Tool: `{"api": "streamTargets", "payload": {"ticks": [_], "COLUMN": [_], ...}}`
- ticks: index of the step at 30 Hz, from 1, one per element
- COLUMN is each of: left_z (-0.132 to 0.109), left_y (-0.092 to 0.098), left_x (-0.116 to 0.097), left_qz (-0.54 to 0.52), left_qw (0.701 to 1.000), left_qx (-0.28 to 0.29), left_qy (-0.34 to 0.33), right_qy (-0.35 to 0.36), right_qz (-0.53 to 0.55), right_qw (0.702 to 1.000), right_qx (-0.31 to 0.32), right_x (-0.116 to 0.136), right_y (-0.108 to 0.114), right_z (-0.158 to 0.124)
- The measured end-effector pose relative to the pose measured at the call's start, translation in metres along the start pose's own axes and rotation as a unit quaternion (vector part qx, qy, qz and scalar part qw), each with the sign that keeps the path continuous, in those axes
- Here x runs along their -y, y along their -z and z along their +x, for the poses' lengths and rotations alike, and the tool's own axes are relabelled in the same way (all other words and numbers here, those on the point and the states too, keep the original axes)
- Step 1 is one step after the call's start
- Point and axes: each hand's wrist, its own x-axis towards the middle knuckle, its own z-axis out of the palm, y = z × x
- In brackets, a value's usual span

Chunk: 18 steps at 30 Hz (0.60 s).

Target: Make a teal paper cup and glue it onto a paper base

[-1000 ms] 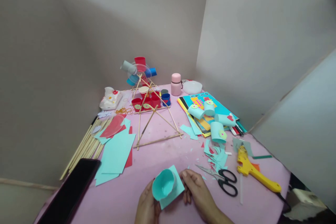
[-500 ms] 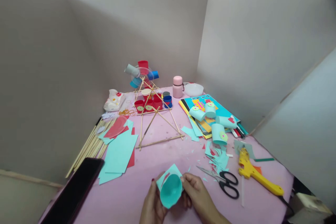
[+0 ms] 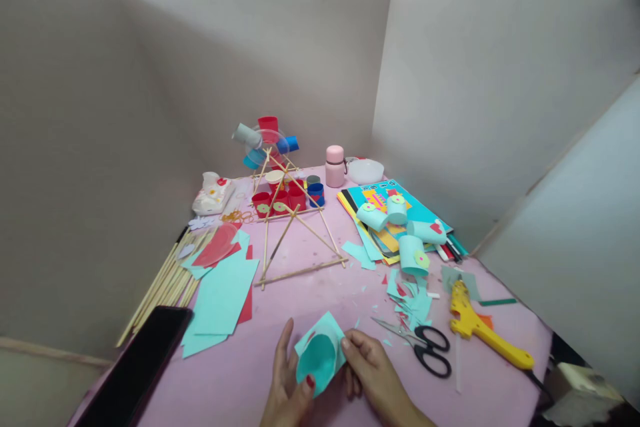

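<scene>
A light-blue paper cup point(image 3: 320, 355) with a square sheet of the same paper at its far end is between my hands, its round opening facing me. My left hand point(image 3: 289, 380) supports it from the left, thumb at the near rim and index finger raised away. With thumb and fingers, my right hand point(image 3: 367, 367) pinches the right corner of the square sheet. A small red patch shows on the cup's upper side. Black-handled scissors point(image 3: 425, 350) lie to the right of my right hand, beside light-blue paper scraps point(image 3: 413, 303).
A yellow glue gun point(image 3: 483, 330) lies at right. Several decorated light-blue cups point(image 3: 414, 255) rest on coloured paper. Stick frames point(image 3: 300, 270), red cups point(image 3: 297, 197) and a pink bottle point(image 3: 335, 167) stand farther back. At left are paper sheets point(image 3: 220, 293), sticks point(image 3: 165, 280) and a phone point(image 3: 135, 367).
My left thumb has come over the near rim of the cup, and the left index finger has lifted off. The cup has turned slightly; my right hand keeps its pinch.
</scene>
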Motion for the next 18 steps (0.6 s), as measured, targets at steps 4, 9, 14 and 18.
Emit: {"api": "streamTargets", "payload": {"ticks": [4, 9, 14, 18], "left_z": [0.006, 0.008, 0.007, 0.002], "left_y": [0.013, 0.026, 0.023, 0.025], "left_x": [0.001, 0.002, 0.009, 0.011], "left_qz": [-0.001, -0.025, -0.038, -0.042], "left_qw": [1.0, 0.999, 0.998, 0.997], "left_qx": [-0.027, -0.015, 0.009, 0.03], "left_qy": [-0.007, 0.031, 0.043, 0.055], "right_qy": [0.057, 0.093, 0.11, 0.127], "right_qz": [-0.12, -0.329, -0.445, -0.469], "right_qw": [0.988, 0.923, 0.874, 0.862], "right_qx": [-0.084, -0.175, -0.163, -0.146], "right_x": [0.003, 0.0, -0.023, -0.032], "right_y": [0.041, 0.114, 0.135, 0.138], "right_z": [-0.017, -0.046, -0.048, -0.047]}}
